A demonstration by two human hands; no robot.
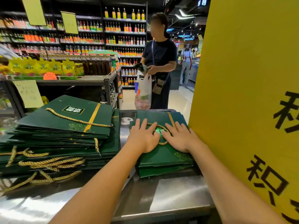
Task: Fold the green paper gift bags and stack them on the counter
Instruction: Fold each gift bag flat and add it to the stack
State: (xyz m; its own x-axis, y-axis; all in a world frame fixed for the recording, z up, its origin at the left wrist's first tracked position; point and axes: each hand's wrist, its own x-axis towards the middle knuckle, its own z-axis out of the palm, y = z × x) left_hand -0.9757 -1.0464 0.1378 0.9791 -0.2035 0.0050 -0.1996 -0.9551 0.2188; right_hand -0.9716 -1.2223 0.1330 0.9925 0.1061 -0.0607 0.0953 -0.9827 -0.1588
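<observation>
Left hand (143,138), right hand (181,138) flat on bag stack (163,159)
Both hands spread wide, pressing the top bag, centre right of frame; larger bag pile (64,126) at left; steel counter (169,194) beneath

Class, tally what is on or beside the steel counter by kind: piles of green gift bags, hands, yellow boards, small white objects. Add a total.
Piles of green gift bags: 2, left pile, right pile
Hands: 2, left hand, right hand
Yellow board: 1
Small white object: 1
Total: 6
</observation>
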